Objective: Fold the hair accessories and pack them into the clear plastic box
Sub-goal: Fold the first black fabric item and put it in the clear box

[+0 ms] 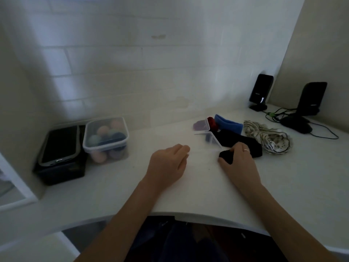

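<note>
Right hand [238, 160] pinches the black headband [239, 143]; left hand [167, 163] rests loosely curled, empty.

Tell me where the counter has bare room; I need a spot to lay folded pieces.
Bare counter lies between the left hand and right hand, running to the near edge. More lies between the lidded box of balls and the left hand. Crowded: far right, where black headband, blue band, striped fabric and cables bunch.
</note>
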